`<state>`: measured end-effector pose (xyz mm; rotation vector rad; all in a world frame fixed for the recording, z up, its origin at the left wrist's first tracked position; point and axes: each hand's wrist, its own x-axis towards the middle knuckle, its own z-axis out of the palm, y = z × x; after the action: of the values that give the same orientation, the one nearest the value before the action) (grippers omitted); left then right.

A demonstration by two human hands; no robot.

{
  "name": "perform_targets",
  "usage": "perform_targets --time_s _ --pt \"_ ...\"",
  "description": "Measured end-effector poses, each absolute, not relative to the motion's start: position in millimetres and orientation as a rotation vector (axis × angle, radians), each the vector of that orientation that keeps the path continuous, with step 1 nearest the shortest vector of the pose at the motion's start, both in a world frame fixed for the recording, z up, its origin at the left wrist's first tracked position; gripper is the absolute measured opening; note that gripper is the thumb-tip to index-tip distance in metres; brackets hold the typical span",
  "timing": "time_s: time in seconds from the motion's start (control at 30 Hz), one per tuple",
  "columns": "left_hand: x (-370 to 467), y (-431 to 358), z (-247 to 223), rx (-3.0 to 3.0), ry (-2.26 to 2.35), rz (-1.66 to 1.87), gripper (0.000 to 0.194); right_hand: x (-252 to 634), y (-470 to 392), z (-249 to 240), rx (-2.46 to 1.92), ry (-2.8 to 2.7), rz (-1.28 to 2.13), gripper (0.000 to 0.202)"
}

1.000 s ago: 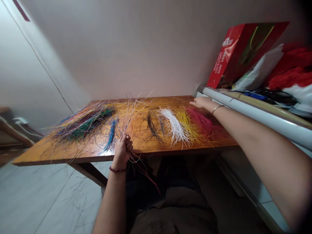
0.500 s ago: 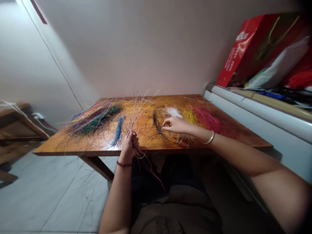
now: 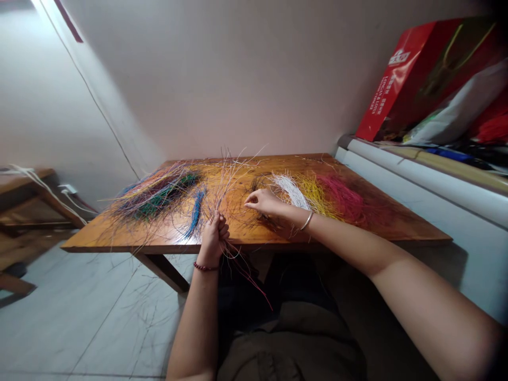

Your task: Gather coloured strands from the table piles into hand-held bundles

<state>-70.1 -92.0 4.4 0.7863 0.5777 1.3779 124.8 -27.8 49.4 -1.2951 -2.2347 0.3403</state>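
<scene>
My left hand [image 3: 216, 233] is closed around a bundle of thin, mixed-colour strands [image 3: 225, 185] at the table's front edge. They fan upward above the fist, and a few pink and pale ends hang below it. My right hand [image 3: 264, 202] is in a pinch over a dark brown bunch of strands [image 3: 254, 185], which it partly covers. Whatever its fingertips grip is too fine to make out. White strands [image 3: 291, 188], yellow strands [image 3: 315, 190] and pink strands [image 3: 341, 196] lie to the right. A small blue bunch [image 3: 195, 214] is left of my left fist.
On the left of the wooden table [image 3: 234, 219] lies a large heap of purple, green and other strands [image 3: 159, 196]. A white cabinet [image 3: 397, 185] borders the right side, with a red paper bag [image 3: 397, 79] on top. The wall stands behind.
My right hand has moved left, from beside the white strands to over the dark brown bunch, closer to my left hand. My left hand keeps its hold, and the view has shifted slightly.
</scene>
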Motion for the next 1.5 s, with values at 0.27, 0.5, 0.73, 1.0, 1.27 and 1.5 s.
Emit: perform_targets --time_s 0.27,0.5,0.73,1.0,1.27,1.5 --pt "-72 -91 2 0.737 0.545 1.374 0.029 147 -46 101 -1.177 -2.030 0.400 0.024" --pt "-71 -92 3 0.750 0.535 1.391 0.029 191 -85 160 -1.064 -1.568 0.490 0.021" --pt "-70 -92 5 0.738 0.548 1.383 0.030 231 -108 154 -1.171 -1.528 0.588 0.021" --pt "-70 -91 6 0.745 0.577 1.386 0.030 277 -41 114 -1.696 -1.702 0.627 0.027" --pt "-69 -93 7 0.742 0.562 1.380 0.030 281 -17 75 -1.883 -1.717 0.468 0.030" --pt "-69 -92 6 0.745 0.550 1.379 0.030 263 -127 98 -1.298 -1.681 0.360 0.039"
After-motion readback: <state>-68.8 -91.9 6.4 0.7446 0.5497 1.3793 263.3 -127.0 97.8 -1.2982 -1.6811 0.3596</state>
